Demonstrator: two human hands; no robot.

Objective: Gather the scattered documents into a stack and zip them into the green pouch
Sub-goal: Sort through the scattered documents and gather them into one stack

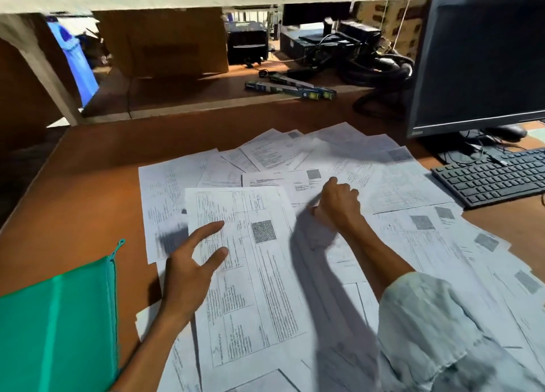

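The papers [413,185] lie fanned loosely across the desk [88,170], overlapping at all angles, none squared up yet. The pouch [59,318] sits at the near left corner, just beside them and untouched. The left hand [188,270] is open, its fingers spread and straight, pressing flat on the top sheet [265,273]. The right hand [337,204] is curled over the middle of the spread. It may be pinching a sheet's edge, but I cannot tell whether it has hold of anything. The gathering would go best with the left hand as an anchor while the right sweeps the far sheets inward, those near the keyboard [495,179] first, then taps the edges even. The right arm hides several sheets, the near ones run out of view, the far ones are blurred, and whether the pouch's zip [118,245] is open is unclear.
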